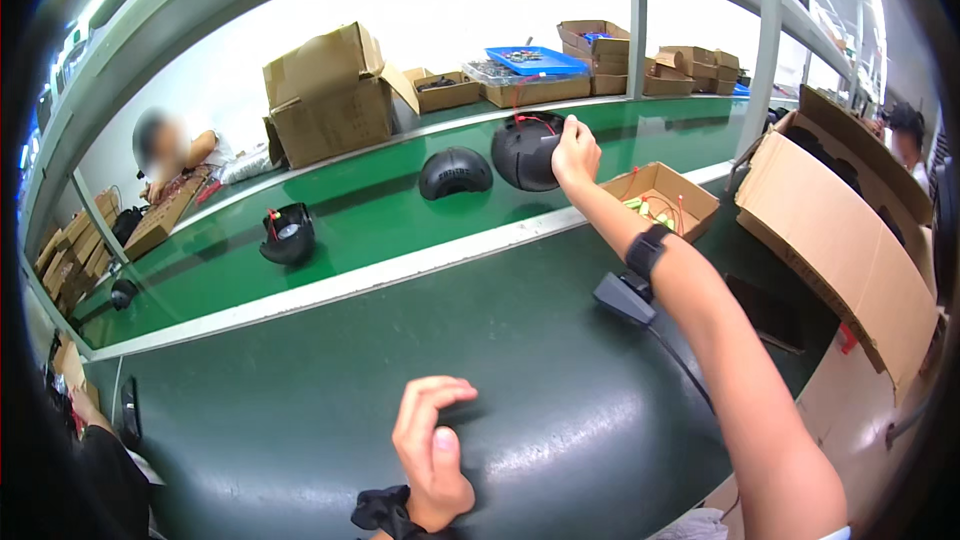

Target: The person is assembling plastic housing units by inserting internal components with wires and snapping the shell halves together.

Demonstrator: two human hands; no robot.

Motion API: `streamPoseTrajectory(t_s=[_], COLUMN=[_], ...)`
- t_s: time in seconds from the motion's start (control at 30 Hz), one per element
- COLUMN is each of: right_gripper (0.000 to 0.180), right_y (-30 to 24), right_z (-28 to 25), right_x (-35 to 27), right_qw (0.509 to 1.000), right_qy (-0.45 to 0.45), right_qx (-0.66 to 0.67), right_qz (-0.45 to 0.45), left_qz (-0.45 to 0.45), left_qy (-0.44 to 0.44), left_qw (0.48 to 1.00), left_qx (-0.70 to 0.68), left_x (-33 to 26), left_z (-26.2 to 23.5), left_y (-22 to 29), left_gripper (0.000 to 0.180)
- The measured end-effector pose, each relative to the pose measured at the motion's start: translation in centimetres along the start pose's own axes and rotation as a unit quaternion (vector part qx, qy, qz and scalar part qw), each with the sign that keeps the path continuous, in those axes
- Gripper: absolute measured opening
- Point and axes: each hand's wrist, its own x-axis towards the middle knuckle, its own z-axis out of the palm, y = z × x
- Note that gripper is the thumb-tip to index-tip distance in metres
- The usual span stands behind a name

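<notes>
Reaching far over the green conveyor belt (370, 230), my right hand (577, 152) grips a round black plastic shell (522, 155) by its right side. Red wires stick up from the top of that shell. Just left of it on the belt rests a curved black shell (455, 173) with a cut-out at its lower edge. Farther left stands another black shell (288, 234), hollow side showing, with a red wire at its rim. My left hand (430, 445) hovers above the dark table (300, 390), fingers loosely curled and apart, with nothing in it.
An open carton (840, 230) of black parts stands at the right. Beyond my right forearm is a small box (685, 190) of green pieces and red wires. A grey device (625, 297) with a cable sits on the table. Co-workers are at the far left, near left and far right.
</notes>
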Motion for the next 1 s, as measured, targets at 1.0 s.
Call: streamPoseTrajectory(t_s=[1.0], right_gripper=[0.077], right_y=[-9.2], right_z=[0.7], right_x=[-5.3], right_qw=[0.623], right_qy=[-0.617], right_qx=[-0.185], right_qz=[-0.444], left_qz=[0.004], left_qy=[-0.047], left_qw=[0.999], left_qx=[0.015], left_x=[0.1], left_z=[-1.3], left_y=[2.1], left_gripper=[0.027])
